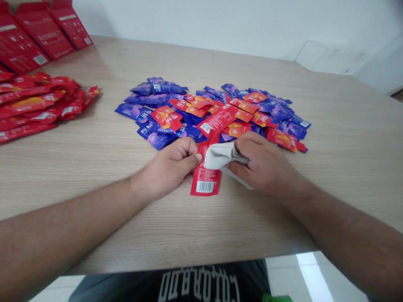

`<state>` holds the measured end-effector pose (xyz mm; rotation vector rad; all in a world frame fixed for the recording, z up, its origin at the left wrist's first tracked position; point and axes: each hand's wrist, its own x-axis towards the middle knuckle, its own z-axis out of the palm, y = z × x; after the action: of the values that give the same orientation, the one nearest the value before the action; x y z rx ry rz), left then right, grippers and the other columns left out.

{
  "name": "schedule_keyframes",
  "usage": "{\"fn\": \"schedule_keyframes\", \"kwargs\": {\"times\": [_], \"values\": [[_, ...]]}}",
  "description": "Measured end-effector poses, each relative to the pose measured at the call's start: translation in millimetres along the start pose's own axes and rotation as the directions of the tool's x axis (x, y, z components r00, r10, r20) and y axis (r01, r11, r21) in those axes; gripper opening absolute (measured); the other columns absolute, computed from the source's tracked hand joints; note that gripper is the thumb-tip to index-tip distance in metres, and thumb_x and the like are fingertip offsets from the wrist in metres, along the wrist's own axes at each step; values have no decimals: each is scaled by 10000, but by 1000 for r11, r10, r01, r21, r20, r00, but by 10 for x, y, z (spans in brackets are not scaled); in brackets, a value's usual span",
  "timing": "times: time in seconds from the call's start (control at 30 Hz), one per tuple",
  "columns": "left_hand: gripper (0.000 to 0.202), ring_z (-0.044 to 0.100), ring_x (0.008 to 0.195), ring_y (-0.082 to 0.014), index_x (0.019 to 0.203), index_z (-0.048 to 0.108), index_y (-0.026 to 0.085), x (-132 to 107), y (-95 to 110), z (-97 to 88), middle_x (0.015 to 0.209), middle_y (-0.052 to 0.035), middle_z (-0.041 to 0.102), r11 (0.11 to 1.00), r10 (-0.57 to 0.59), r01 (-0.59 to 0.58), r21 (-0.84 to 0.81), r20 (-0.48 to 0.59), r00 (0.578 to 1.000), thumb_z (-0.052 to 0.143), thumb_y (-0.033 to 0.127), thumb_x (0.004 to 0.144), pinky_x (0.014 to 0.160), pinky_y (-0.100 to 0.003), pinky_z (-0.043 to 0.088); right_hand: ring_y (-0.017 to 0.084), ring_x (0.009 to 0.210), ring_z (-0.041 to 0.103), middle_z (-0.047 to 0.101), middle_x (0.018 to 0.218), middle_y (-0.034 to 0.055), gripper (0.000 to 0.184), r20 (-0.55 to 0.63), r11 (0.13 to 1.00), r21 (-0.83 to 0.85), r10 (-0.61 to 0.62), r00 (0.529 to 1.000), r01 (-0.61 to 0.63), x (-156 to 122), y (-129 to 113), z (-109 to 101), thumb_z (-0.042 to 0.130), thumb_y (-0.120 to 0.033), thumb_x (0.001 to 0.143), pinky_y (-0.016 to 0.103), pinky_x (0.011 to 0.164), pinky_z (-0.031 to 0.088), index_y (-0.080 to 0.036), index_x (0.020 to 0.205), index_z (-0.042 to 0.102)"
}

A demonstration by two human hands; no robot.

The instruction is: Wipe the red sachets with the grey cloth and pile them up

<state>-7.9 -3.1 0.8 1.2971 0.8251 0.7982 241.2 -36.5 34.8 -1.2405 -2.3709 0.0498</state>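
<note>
A red sachet [206,174] with a white barcode lies on the table near its front edge. My left hand [171,165] pinches its left side between thumb and fingers. In my right hand [262,161] is a folded whitish cloth [220,155], held over the sachet's upper right part and hiding some of it. Whether the cloth presses on the sachet I cannot tell. Just beyond both hands spreads a loose pile of purple sachets [149,98] and red sachets [218,118], some overlapping.
A heap of red sachets [37,100] is stacked at the left. Behind it stand red cartons [44,31] with raised flaps. The wood-grain table [103,159] meets a white wall [204,25] at the back; its front edge runs close to my body.
</note>
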Motion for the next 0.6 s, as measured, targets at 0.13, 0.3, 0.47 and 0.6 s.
{"fn": "schedule_keyframes", "kwargs": {"times": [0.13, 0.3, 0.47, 0.6], "values": [[227, 445, 499, -83, 851, 531, 207, 6, -13, 10, 645, 45, 544, 1000, -3, 1, -31, -72, 997, 727, 305, 911, 469, -222, 308, 213, 887, 610, 660, 1003, 71, 90, 113, 985, 106, -146, 983, 134, -35, -120, 34, 692, -262, 965, 330, 763, 476, -206, 938, 627], [218, 486, 539, -103, 857, 543, 209, 18, -13, -11, 682, 27, 584, 1000, 26, -26, 14, -36, 999, 713, 327, 924, 489, -234, 338, 198, 866, 610, 664, 995, 54, 7, 207, 970, 119, -231, 951, 210, -42, -149, -15, 667, -212, 965, 325, 754, 470, -207, 965, 662], [226, 477, 553, -98, 834, 559, 203, 23, 7, -34, 674, 33, 585, 978, 80, -86, 187, 43, 996, 722, 323, 934, 505, -229, 355, 238, 901, 611, 658, 992, 88, 168, -33, 1000, 10, -18, 999, 19, -8, -30, 4, 697, -341, 979, 359, 770, 487, -201, 941, 611], [199, 490, 565, -108, 850, 555, 207, 28, -9, -51, 681, 30, 580, 977, 90, -92, 192, 16, 996, 686, 319, 950, 514, -235, 378, 231, 915, 629, 676, 1024, 82, 65, 126, 984, 84, -165, 978, 155, -62, -181, 40, 669, -260, 979, 355, 782, 501, -195, 985, 661]]}}
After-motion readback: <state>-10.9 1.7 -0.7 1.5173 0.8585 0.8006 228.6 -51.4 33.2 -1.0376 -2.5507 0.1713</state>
